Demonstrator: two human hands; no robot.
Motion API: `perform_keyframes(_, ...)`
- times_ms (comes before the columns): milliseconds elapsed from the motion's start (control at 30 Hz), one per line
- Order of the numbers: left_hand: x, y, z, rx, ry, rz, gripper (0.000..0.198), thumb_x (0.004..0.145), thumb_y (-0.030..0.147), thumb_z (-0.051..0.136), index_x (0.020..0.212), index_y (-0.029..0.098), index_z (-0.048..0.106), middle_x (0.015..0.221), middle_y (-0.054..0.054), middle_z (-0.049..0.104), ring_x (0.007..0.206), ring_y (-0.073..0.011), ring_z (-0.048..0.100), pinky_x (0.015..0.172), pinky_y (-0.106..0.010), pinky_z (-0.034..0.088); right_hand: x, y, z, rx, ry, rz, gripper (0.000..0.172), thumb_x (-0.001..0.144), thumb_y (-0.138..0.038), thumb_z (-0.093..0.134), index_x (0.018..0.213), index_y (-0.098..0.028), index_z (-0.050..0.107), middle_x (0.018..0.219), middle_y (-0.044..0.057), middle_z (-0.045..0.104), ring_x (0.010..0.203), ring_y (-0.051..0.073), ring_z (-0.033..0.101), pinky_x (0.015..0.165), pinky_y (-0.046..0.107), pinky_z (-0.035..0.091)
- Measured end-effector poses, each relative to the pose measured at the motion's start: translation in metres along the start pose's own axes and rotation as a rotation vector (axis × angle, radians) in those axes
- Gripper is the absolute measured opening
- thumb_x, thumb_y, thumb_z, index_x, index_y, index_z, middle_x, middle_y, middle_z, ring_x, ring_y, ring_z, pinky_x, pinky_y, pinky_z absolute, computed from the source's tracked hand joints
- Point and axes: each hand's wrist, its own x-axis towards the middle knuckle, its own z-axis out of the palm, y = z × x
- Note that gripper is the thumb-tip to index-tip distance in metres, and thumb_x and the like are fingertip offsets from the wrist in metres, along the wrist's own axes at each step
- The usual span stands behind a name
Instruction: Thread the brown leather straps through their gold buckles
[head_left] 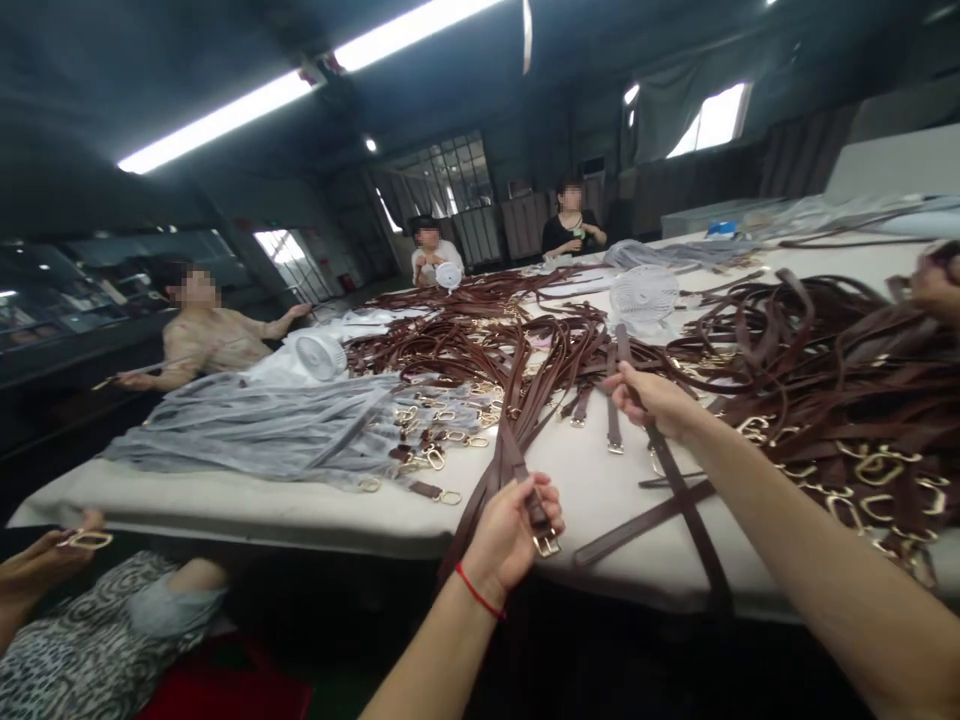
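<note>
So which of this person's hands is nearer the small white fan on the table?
The right hand is nearer, a short way below the white fan. The left hand is farther off, at the table's near edge.

Head-worn view from just behind the near edge of the long white worktable (247, 515), facing forward and down across it, close above, wide-angle.

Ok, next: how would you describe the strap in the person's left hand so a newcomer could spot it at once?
On the long white work table heaped with brown straps, look to the near edge, at the left hand with a red cord on its wrist. The brown leather strap in it stands out: its gold buckle pokes from the fist, while the right hand holds another strap farther in.
</note>
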Motion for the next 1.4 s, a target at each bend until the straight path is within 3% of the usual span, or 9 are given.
perform_keyframes(133, -0.019, -0.058, -0.015, -0.097, -0.020, -0.153, 0.017, 0.091, 0.023, 0.046, 0.088, 0.008, 0.055, 0.074, -0.008, 0.058, 0.059, -0.0133, 0.055, 0.057, -0.027, 0.047, -0.073, 0.017, 0.018, 0.147, -0.285, 0.116, 0.035, 0.094, -0.048, 0.046, 0.091, -0.015, 0.056, 0.058, -0.002, 0.051, 0.036, 0.004, 0.030, 0.036, 0.019, 0.014)
perform_keyframes(300, -0.022, -0.085, -0.025, -0.053, -0.058, -0.212, 0.022, 0.091, 0.028, 0.049, 0.091, 0.007, 0.057, 0.077, -0.013, 0.062, 0.061, -0.0154, 0.058, 0.062, -0.034, 0.052, -0.141, 0.041, 0.039, 0.040, -0.300, 0.210, 0.040, 0.090, -0.055, 0.051, 0.091, -0.016, 0.054, 0.063, -0.001, 0.055, 0.041, 0.006, 0.040, 0.038, 0.017, 0.021)
perform_keyframes(433, -0.028, -0.088, -0.029, -0.098, -0.105, -0.139, 0.016, 0.083, 0.014, 0.053, 0.096, 0.008, 0.057, 0.095, -0.018, 0.065, 0.087, -0.0260, 0.066, 0.080, -0.043, 0.051, -0.172, 0.059, 0.051, 0.193, -0.278, 0.268, 0.042, 0.094, -0.057, 0.042, 0.101, -0.016, 0.053, 0.066, -0.001, 0.056, 0.040, 0.005, 0.037, 0.038, 0.018, 0.019)
perform_keyframes(600, -0.043, -0.090, -0.034, -0.122, -0.207, -0.089, 0.024, 0.075, 0.003, 0.052, 0.096, 0.010, 0.059, 0.113, -0.019, 0.063, 0.116, -0.0317, 0.057, 0.099, -0.050, 0.041, -0.204, 0.083, 0.064, 0.197, -0.221, 0.302, 0.045, 0.097, -0.056, 0.035, 0.105, -0.016, 0.052, 0.063, -0.001, 0.056, 0.037, 0.005, 0.033, 0.039, 0.020, 0.019)
perform_keyframes(767, -0.043, -0.095, -0.041, -0.050, -0.174, -0.126, 0.017, 0.085, 0.018, 0.057, 0.096, 0.006, 0.062, 0.111, -0.023, 0.064, 0.109, -0.0326, 0.061, 0.102, -0.053, 0.039, -0.222, 0.109, 0.069, 0.127, -0.206, 0.303, 0.045, 0.095, -0.057, 0.040, 0.095, -0.015, 0.055, 0.061, -0.002, 0.053, 0.042, 0.006, 0.038, 0.043, 0.022, 0.023)
perform_keyframes(933, -0.031, -0.092, -0.032, -0.165, -0.112, -0.080, 0.020, 0.088, 0.020, 0.055, 0.099, 0.005, 0.062, 0.114, -0.024, 0.063, 0.111, -0.0339, 0.061, 0.102, -0.050, 0.041, -0.230, 0.108, 0.066, 0.122, -0.181, 0.294, 0.045, 0.096, -0.058, 0.035, 0.096, -0.017, 0.052, 0.059, -0.002, 0.051, 0.041, 0.008, 0.033, 0.041, 0.022, 0.021)
perform_keyframes(1067, -0.023, -0.085, -0.023, -0.226, -0.104, -0.056, 0.017, 0.088, 0.015, 0.053, 0.098, 0.004, 0.062, 0.110, -0.023, 0.065, 0.109, -0.0330, 0.062, 0.099, -0.046, 0.044, -0.243, 0.108, 0.058, 0.115, -0.296, 0.341, 0.043, 0.096, -0.058, 0.035, 0.093, -0.018, 0.050, 0.056, -0.003, 0.049, 0.038, 0.007, 0.029, 0.037, 0.021, 0.016)
perform_keyframes(1233, -0.023, -0.076, -0.017, -0.275, -0.118, -0.048, 0.014, 0.090, 0.015, 0.049, 0.095, 0.005, 0.058, 0.111, -0.023, 0.065, 0.108, -0.0315, 0.063, 0.098, -0.044, 0.046, -0.263, 0.118, 0.048, 0.082, -0.445, 0.393, 0.042, 0.098, -0.053, 0.036, 0.090, -0.016, 0.054, 0.059, -0.002, 0.050, 0.043, 0.006, 0.036, 0.043, 0.020, 0.024)
perform_keyframes(1400, -0.020, -0.074, -0.018, -0.314, -0.037, -0.070, 0.014, 0.091, 0.015, 0.046, 0.094, 0.006, 0.056, 0.097, -0.019, 0.068, 0.091, -0.0261, 0.068, 0.090, -0.043, 0.050, -0.263, 0.128, 0.045, 0.116, -0.500, 0.381, 0.042, 0.098, -0.050, 0.037, 0.090, -0.015, 0.056, 0.061, -0.002, 0.048, 0.047, 0.008, 0.038, 0.046, 0.020, 0.027)
